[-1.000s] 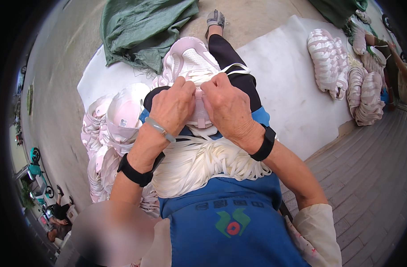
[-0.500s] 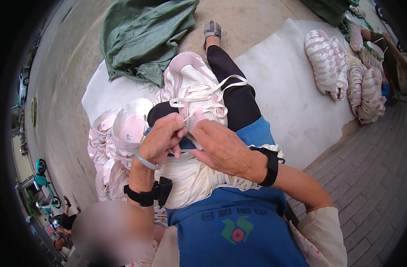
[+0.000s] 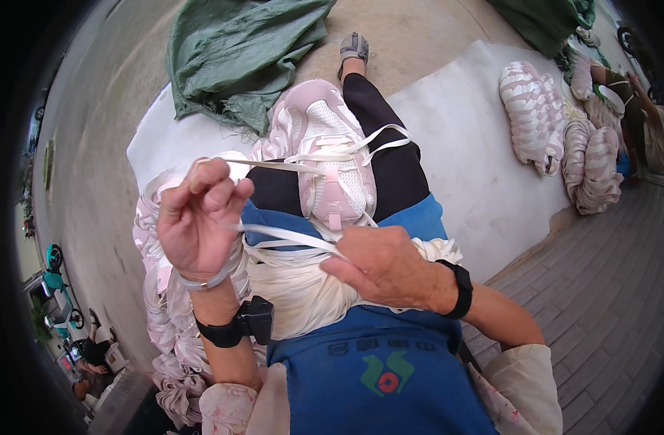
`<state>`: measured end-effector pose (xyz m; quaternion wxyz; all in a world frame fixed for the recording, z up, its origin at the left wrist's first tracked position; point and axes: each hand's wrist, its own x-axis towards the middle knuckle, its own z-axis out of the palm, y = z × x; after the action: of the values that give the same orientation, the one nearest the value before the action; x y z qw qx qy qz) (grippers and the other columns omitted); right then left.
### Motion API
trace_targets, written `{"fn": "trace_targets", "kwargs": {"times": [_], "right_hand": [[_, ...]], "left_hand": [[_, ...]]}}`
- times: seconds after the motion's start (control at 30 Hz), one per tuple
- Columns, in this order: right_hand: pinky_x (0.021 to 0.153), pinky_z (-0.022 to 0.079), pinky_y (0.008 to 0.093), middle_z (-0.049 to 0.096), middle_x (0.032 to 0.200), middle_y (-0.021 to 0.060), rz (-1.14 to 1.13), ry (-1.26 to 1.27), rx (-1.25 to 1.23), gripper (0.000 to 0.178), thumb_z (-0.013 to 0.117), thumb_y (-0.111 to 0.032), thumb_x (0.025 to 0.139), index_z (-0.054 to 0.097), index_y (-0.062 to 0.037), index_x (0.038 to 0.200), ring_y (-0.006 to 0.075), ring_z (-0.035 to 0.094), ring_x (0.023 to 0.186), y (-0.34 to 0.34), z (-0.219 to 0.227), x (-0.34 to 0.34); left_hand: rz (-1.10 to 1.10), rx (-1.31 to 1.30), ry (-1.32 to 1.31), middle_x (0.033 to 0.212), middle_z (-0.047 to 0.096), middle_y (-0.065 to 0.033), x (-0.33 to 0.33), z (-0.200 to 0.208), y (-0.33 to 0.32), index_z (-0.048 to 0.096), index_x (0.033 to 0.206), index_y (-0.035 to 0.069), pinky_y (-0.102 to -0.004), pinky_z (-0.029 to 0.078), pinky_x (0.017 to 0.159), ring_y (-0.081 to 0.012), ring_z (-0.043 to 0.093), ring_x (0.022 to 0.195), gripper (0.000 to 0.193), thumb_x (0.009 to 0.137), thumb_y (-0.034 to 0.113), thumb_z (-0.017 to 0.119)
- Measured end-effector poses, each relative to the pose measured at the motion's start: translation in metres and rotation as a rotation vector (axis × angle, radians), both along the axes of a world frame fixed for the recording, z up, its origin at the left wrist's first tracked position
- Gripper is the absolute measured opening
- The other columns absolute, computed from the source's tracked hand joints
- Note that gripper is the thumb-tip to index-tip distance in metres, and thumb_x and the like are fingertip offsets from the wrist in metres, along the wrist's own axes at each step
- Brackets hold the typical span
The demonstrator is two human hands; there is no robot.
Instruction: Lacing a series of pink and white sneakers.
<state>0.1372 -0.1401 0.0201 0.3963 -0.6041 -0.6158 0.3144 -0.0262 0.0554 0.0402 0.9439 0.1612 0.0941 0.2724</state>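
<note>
A pink-and-white sneaker [image 3: 323, 122] lies over my lap, toe pointing away, with white lacing across its front. My left hand [image 3: 201, 225] is raised left of it, pinching a white shoelace [image 3: 274, 166] that runs taut from the sneaker's lacing. Lower down, my right hand [image 3: 390, 270] is closed on another length of white lace [image 3: 292, 234], which stretches toward my left palm. Beneath my hands, a thick bundle of loose white laces [image 3: 295, 290] lies across the blue apron [image 3: 368, 348]. One loose lace end loops over my black trouser leg at the sneaker's right.
Many more pink-and-white sneakers [image 3: 158, 268] are heaped at my left. Stacked sneakers [image 3: 531, 116] sit on a white sheet [image 3: 469, 138] at the right, near another person's arm [image 3: 640, 94]. A green sack [image 3: 237, 58] lies ahead. Grey paving [image 3: 586, 290] borders the sheet.
My hands were close together at the sneaker's lacing. The left has moved out left and up, drawing a lace taut; the right has dropped a little lower and to the right.
</note>
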Motion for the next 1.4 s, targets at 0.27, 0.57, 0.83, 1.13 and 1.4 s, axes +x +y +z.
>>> {"fn": "trace_targets", "kwargs": {"times": [0.27,0.57,0.83,1.13,1.4], "right_hand": [[0.044,0.037,0.0309,0.054,0.059,0.0024,-0.346,0.261,-0.386,0.039,0.04,-0.028,0.1,0.058,-0.0024,0.076,0.0146,0.047,0.047,-0.075,-0.004,0.098],[0.052,0.043,0.0341,0.047,0.055,0.0096,-0.525,-0.16,-0.4,0.046,0.045,-0.037,0.099,0.062,0.0024,0.085,0.0224,0.052,0.054,-0.059,-0.073,0.138],[0.067,0.047,0.0403,0.057,0.077,0.0199,-0.429,-0.213,-0.43,0.028,0.058,-0.025,0.092,0.065,0.0009,0.083,0.0349,0.059,0.072,-0.004,-0.013,0.084],[0.064,0.049,0.0377,0.058,0.08,0.0098,-0.444,-0.236,-0.058,0.007,0.065,-0.009,0.082,0.065,-0.0059,0.088,0.0285,0.059,0.07,0.016,-0.04,0.058],[0.064,0.049,0.0387,0.056,0.079,0.0105,-0.478,-0.288,-0.084,0.017,0.067,-0.017,0.082,0.065,-0.0032,0.091,0.0284,0.059,0.07,0.035,-0.044,0.05]], "left_hand": [[0.511,-0.07,-0.366,0.087,0.044,-0.0059,-0.104,0.062,0.054,0.046,0.087,0.002,-0.0398,0.038,0.089,-0.0135,0.051,0.075,0.01,0.084,-0.006,0.041],[0.439,0.345,0.334,0.098,0.053,-0.012,-0.218,0.024,0.066,0.049,0.092,-0.001,-0.0504,0.031,0.107,-0.0253,0.052,0.104,0.007,0.086,0.003,0.048],[0.642,0.171,0.156,0.125,0.051,-0.0219,-0.128,0.003,0.059,0.051,0.088,-0.002,-0.0543,0.017,0.115,-0.0354,0.034,0.132,0.009,0.091,0.005,0.046],[0.527,0.522,0.533,0.068,0.034,0.0051,-0.062,0.009,0.025,0.052,0.117,0.0,-0.0188,0.025,0.043,-0.0031,0.028,0.051,0.023,0.098,0.013,0.053],[0.13,1.327,1.076,0.078,0.06,-0.0006,0.031,-0.047,-0.041,0.065,0.096,0.002,-0.0226,0.04,0.055,-0.0087,0.052,0.06,0.01,0.09,0.01,0.064]]}}
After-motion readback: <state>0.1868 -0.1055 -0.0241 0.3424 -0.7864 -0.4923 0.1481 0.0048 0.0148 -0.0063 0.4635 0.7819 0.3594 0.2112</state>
